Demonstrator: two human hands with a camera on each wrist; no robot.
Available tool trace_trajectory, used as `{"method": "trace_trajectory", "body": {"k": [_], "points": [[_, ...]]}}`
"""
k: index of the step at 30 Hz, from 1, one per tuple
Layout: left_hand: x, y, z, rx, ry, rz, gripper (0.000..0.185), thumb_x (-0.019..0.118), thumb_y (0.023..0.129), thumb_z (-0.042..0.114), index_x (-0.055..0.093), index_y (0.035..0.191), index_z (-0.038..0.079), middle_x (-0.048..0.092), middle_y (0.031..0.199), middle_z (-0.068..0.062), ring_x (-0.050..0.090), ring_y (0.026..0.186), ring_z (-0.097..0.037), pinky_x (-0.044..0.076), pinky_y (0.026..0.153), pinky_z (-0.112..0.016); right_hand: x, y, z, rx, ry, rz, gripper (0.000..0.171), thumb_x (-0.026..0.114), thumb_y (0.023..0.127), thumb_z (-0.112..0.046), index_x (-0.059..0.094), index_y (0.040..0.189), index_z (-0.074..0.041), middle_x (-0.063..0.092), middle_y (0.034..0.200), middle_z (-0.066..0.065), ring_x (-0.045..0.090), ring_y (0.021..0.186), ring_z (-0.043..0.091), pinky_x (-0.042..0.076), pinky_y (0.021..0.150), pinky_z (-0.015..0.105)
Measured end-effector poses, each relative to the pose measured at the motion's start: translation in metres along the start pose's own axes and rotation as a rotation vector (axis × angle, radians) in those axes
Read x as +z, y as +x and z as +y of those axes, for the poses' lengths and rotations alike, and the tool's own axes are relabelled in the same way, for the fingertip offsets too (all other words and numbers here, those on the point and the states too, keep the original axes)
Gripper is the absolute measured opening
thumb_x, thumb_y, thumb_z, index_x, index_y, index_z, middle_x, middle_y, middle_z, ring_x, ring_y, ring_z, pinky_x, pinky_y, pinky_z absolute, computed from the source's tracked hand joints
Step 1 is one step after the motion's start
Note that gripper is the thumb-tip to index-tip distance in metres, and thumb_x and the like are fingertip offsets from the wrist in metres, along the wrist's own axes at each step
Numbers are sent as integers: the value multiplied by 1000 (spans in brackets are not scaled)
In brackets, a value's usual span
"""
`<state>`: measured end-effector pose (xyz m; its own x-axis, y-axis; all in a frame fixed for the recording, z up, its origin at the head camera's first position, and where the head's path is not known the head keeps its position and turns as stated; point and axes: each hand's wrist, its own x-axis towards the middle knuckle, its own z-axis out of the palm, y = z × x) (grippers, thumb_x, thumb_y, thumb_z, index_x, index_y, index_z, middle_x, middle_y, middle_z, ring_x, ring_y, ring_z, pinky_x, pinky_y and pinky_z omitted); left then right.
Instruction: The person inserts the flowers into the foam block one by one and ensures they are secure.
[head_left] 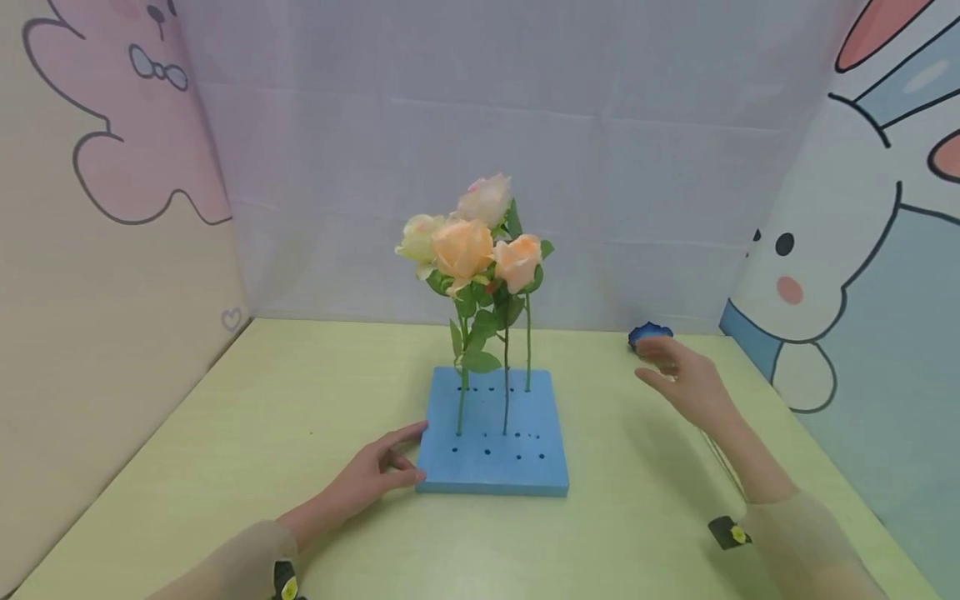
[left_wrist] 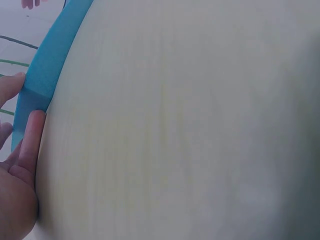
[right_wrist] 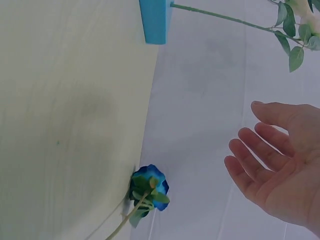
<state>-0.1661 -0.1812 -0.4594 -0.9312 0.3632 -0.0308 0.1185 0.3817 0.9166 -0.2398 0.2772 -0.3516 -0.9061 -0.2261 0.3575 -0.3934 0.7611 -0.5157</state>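
A blue board (head_left: 491,475) with rows of small holes lies on the table. Several artificial roses stand upright in it: a peach rose (head_left: 462,248), a second peach rose (head_left: 518,262), a pale yellow-green rose (head_left: 420,239) and a pinkish-white rose (head_left: 486,200). My left hand (head_left: 367,475) touches the board's left edge, thumb and fingertips against its side, as the left wrist view also shows along the blue edge (left_wrist: 47,75). To the right, my right hand (head_left: 690,383) hovers with fingers spread and nothing in it. Below it a blue rose (right_wrist: 159,184) lies on the table.
The light yellow table (head_left: 330,375) reaches a pale cloth backdrop (head_left: 337,192). Side panels bear a pink cartoon figure (head_left: 142,125) on the left and a rabbit (head_left: 810,250) on the right. The blue rose's thin stem (head_left: 723,462) runs toward the right sleeve.
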Motion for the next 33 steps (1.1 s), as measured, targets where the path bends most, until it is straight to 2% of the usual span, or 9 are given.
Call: {"method": "trace_trajectory", "body": {"k": [6, 21, 33], "points": [[0, 0, -1, -18, -2, 8, 72, 73, 89, 27, 39, 152, 20, 39, 157, -15, 63, 91, -8, 46, 71, -21, -8, -9, 25, 13, -24, -11, 45, 66, 95, -16, 52, 135, 1, 60, 132, 26, 61, 114, 44, 50, 91, 57], [1, 0, 3, -16, 7, 21, 72, 74, 88, 26, 41, 151, 19, 41, 156, -16, 63, 91, -7, 46, 70, -21, -17, -22, 66, 163, -114, -183, 57, 68, 93, -18, 46, 138, 8, 48, 138, 36, 53, 118, 55, 49, 92, 60], [1, 1, 3, -13, -1, 17, 72, 74, 88, 25, 41, 151, 18, 41, 156, -16, 62, 90, -6, 46, 68, -20, -18, -35, 90, 163, -103, -273, 59, 71, 90, -17, 46, 136, 11, 51, 133, 38, 57, 112, 56, 50, 87, 60]]}}
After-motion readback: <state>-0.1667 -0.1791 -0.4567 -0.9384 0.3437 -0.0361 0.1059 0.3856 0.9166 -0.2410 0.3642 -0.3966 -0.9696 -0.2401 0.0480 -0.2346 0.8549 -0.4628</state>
